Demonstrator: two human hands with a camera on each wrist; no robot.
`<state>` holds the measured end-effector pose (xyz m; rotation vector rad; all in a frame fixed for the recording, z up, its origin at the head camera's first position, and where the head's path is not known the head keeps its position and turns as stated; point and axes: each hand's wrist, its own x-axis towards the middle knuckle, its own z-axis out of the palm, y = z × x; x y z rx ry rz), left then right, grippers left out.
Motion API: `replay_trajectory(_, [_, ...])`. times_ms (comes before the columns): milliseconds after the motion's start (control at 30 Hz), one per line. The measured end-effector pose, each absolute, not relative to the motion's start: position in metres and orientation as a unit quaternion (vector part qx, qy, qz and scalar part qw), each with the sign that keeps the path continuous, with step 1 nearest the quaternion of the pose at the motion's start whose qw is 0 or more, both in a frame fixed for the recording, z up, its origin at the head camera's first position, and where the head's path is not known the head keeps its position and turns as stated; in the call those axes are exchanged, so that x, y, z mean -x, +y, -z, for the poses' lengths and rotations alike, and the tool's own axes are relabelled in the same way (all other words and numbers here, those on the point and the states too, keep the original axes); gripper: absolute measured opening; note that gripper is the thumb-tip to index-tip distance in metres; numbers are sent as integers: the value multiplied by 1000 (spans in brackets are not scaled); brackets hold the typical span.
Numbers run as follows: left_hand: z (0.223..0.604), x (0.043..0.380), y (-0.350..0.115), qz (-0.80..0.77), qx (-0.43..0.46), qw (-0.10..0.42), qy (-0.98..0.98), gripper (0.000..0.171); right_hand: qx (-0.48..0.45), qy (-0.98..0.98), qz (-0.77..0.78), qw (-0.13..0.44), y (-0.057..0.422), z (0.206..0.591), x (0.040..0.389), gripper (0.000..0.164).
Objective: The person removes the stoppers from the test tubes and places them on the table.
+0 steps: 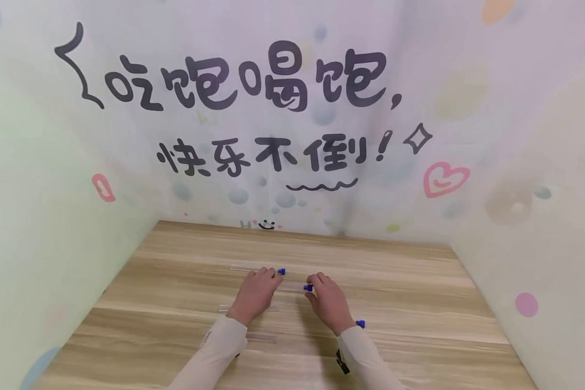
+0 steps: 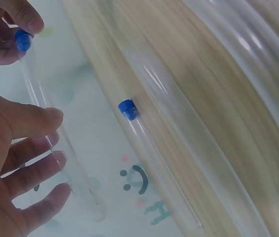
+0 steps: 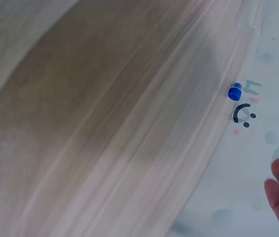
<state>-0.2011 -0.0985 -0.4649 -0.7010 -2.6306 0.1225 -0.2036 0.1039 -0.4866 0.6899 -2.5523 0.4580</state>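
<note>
A clear tube [image 2: 75, 168] runs from one hand to the other, and it seems to be lifted off the desk [image 1: 419, 292]. The person's left hand [image 1: 256, 292] has it around the middle: the thumb presses on one side and the other fingers, a little apart from one another, curl in behind on the other. The tube's rounded end sticks out past the little finger. At its other end sits a blue cap [image 2: 23, 40], pinched between the thumb and fingers of the right hand [image 1: 330, 303].

Just beyond the left fingers, a second tube [image 2: 164, 177] lies on the desk, with its own blue stopper [image 2: 127, 108] pointing toward the right hand's side; the fingers don't touch it. Behind the left fingers, by the wrist, the open-looking end of another tube [image 1: 223, 308] shows, the rest partly hidden by the arm. Behind the right fingers, beside that wrist, another blue top [image 1: 360, 324] peeks out, and nearer the person a small black thing [image 1: 342, 362] shows at the sleeve's edge; I can't tell what it is. Well beyond both hands' fingers stands the wall [image 1: 497, 141] with its black lettering.
</note>
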Motion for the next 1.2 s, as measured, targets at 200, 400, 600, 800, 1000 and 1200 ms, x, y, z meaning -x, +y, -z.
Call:
replay_trajectory(200, [462, 199, -97, -45, 254, 202, -945, 19, -255, -923, -183, 223, 106, 484, 201, 27])
replay_trajectory(400, [461, 198, -96, -42, 262, 204, -942, 19, -249, -927, -190, 204, 109, 483, 200, 23])
replay_trajectory(600, [461, 196, -94, -36, 263, 190, -945, 25, -256, -927, -193, 195, 111, 482, 198, 23])
replay_trajectory(800, [461, 195, -91, -33, 265, 170, -949, 33, -271, -923, -193, 195, 114, 483, 197, 23])
replay_trajectory(1000, [463, 195, -90, -39, 270, 176, -946, 34, -294, -918, -196, 182, 118, 483, 198, 22])
replay_trajectory(1200, [467, 197, -90, -37, 272, 182, -944, 31, -307, -917, -197, 164, 121, 482, 197, 21])
